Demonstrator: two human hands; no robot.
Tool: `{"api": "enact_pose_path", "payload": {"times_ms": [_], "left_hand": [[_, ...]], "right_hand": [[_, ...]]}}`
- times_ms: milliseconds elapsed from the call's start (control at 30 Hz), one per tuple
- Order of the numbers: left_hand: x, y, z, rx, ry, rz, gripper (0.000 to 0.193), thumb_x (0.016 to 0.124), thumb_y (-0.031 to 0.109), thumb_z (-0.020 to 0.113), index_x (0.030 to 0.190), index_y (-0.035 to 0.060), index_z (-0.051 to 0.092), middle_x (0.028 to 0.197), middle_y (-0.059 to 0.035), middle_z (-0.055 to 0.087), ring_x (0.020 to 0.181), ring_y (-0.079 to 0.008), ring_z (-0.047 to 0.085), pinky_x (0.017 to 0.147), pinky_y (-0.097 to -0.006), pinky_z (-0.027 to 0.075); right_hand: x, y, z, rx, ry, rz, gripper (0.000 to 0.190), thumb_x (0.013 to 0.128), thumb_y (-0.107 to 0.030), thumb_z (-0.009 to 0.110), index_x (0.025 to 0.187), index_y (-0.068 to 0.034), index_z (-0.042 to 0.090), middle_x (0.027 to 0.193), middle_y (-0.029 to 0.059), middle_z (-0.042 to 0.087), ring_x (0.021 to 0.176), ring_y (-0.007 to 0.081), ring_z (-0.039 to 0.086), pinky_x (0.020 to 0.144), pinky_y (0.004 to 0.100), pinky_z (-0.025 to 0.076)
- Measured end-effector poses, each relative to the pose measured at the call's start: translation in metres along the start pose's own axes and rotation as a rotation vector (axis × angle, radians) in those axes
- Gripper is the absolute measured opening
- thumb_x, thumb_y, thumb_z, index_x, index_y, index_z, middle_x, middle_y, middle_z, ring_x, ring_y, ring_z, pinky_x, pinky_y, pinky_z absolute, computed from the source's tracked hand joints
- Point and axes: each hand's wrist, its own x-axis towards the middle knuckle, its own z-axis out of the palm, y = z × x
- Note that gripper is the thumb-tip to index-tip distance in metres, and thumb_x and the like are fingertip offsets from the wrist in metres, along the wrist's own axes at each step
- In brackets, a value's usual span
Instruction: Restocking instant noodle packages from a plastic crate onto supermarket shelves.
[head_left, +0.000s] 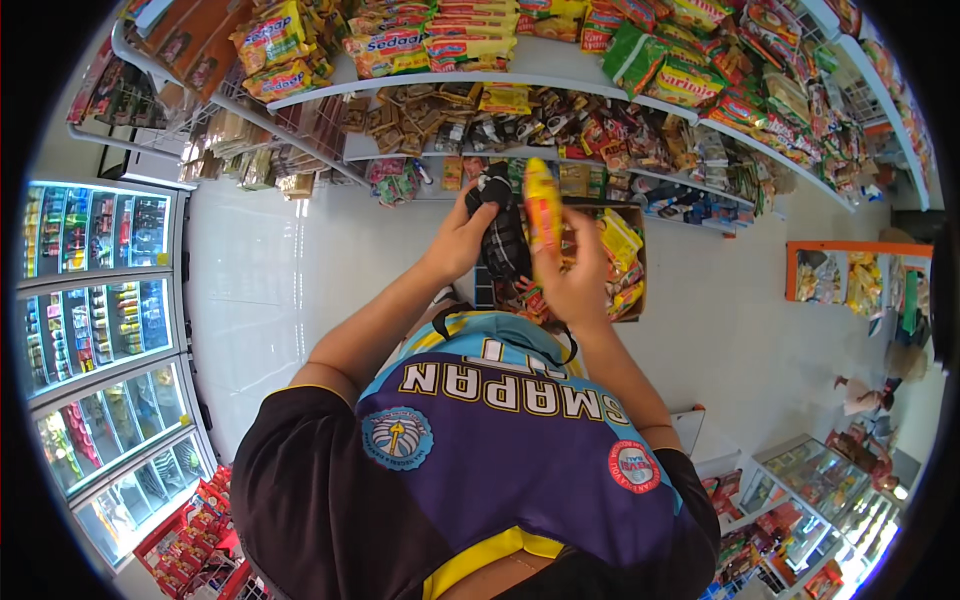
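My left hand (469, 232) grips the upper end of a dark, glossy bundle (507, 244), whose exact kind I cannot make out. Just right of it, a yellow and red packet (543, 202), blurred, stands edge-on in the fingers of my right hand (576, 270). Below both hands is an open cardboard box (637, 300) holding several yellow, red and green noodle packets (619, 241). The bundle and my right hand hide part of the box's contents.
Ahead, a shelf edge (480, 78) fronts noodle packs (382, 49), with sachets (405, 120) lower down. Glass-door drink coolers (97, 315) line the left. An orange-framed rack (859, 245) and glass display case (814, 469) stand right. Other people (862, 397) are at far right.
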Motion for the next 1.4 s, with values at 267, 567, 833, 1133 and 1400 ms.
{"api": "enact_pose_path", "payload": {"times_ms": [267,567,833,1133,1400], "left_hand": [[-0.022,0.032,-0.003,-0.037,-0.116,0.039,0.054,0.084,0.022,0.073,0.129,0.0023,0.051,0.112,-0.0084,0.064,0.099,-0.0204,0.064,0.089,-0.035,0.051],[-0.029,0.049,-0.037,-0.356,-0.356,-0.14,0.053,0.077,0.009,0.07,0.127,-0.0002,0.056,0.116,-0.0108,0.066,0.104,-0.0219,0.064,0.094,-0.0377,0.049],[-0.016,0.03,-0.024,0.371,0.064,0.339,0.099,0.078,0.026,0.081,0.151,0.0038,0.017,0.138,-0.0122,0.048,0.12,-0.019,0.051,0.103,-0.0379,0.04],[-0.031,0.022,-0.013,-0.518,-0.51,0.043,0.092,0.084,0.063,0.057,0.148,0.0043,0.026,0.136,-0.0163,0.05,0.124,-0.0283,0.053,0.109,-0.0412,0.038],[-0.032,0.036,0.023,-0.508,-0.329,-0.03,0.07,0.093,0.049,0.052,0.145,0.0062,0.033,0.137,-0.0134,0.05,0.125,-0.0245,0.052,0.106,-0.0401,0.042]], "right_hand": [[-0.004,-0.047,0.019,-0.168,-0.214,-0.214,0.055,0.083,-0.019,0.069,0.13,0.001,0.049,0.122,0.0185,0.054,0.114,0.0354,0.054,0.097,0.041,0.043],[0.031,-0.03,-0.003,0.51,-0.233,0.117,0.061,0.08,-0.023,0.078,0.132,-0.003,0.051,0.125,0.0119,0.06,0.115,0.0217,0.058,0.098,0.0376,0.045],[0.014,-0.036,0.019,0.191,-0.082,0.205,0.06,0.076,-0.013,0.079,0.127,-0.001,0.049,0.104,0.013,0.067,0.095,0.0268,0.067,0.082,0.0382,0.052],[0.028,-0.072,-0.01,-0.174,-0.52,-0.236,0.076,0.077,-0.029,0.072,0.14,-0.004,0.04,0.125,0.0189,0.052,0.119,0.0437,0.045,0.101,0.0467,0.037],[0.016,-0.035,0.039,0.307,-0.162,-0.27,0.08,0.092,-0.049,0.056,0.148,0.001,0.027,0.153,0.0251,0.028,0.142,0.0397,0.028,0.115,0.0485,0.02]]}}
